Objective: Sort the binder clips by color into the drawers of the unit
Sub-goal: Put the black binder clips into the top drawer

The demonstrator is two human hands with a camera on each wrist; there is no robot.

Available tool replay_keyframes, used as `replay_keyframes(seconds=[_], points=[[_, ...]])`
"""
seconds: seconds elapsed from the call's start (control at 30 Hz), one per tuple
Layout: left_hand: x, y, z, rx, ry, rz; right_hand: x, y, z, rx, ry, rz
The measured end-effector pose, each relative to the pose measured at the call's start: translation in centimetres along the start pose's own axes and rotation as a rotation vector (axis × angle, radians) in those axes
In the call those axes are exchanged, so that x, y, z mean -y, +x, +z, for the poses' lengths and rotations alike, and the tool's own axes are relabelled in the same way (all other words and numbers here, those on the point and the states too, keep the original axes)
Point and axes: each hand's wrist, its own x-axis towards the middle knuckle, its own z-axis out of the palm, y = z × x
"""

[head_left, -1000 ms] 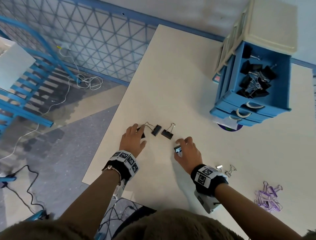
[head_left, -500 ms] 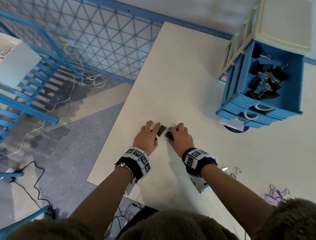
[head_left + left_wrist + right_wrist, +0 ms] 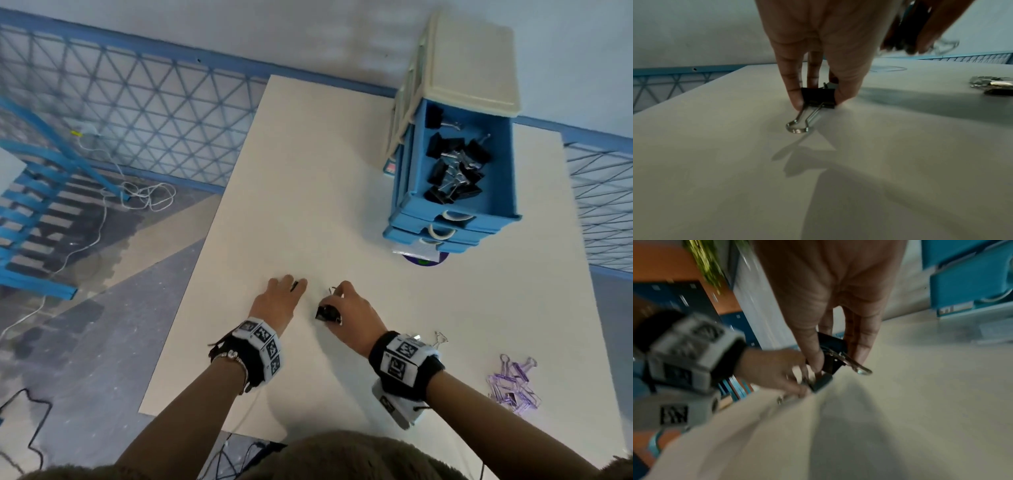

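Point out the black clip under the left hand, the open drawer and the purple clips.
black clip [image 3: 818, 97], left wrist view, on its black body between the fingertips.
open drawer [image 3: 500, 171], head view, on its bare blue floor.
purple clips [image 3: 513, 383], head view, middle of the pile.

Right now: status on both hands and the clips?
Left hand pinches a black metal binder clip on the white table. Right hand grips black clips. Open blue top drawer unobstructed.

A white table [image 3: 308, 171] fills the centre. At nine o'clock a white cable [image 3: 147, 195] lies coiled on the grey floor [image 3: 85, 342], beside blue railing [image 3: 34, 192]. Lattice fencing [image 3: 137, 102] spans eleven o'clock.
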Motion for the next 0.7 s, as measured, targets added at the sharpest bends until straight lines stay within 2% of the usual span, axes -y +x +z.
replay_keyframes(seconds=[0.1, 0.2, 0.3, 0.43, 0.5, 0.6, 0.7], points=[[-0.5, -1.1, 0.2, -0.089, -0.040, 0.060, 0.2, -3.0, -3.9, -0.089, 0.058, -0.066], [-0.8, -1.8, 0.8, -0.096, -0.015, 0.148, 0.0, -5.2, -9.4, -0.250, 0.091, -0.122], [-1.1, -2.3, 1.0, -0.102, -0.012, 0.166, -0.3, -6.1, -15.7, -0.432, 0.058, -0.121], [-1.9, -2.8, 0.8, -0.091, -0.095, 0.123, -1.7, -4.1, -22.8, -0.570, -0.094, -0.068], [-2.3, -3.1, 1.2, -0.099, -0.153, 0.087, -2.9, -2.1, -25.3, -0.596, -0.123, -0.012], [-2.4, -3.5, 1.5, -0.086, -0.210, 0.036, -5.1, -0.2, -26.7, -0.509, -0.135, 0.048], [-2.7, -3.6, 1.2, -0.071, -0.296, -0.069, -6.5, -1.5, -25.9, -0.535, -0.042, -0.011]])
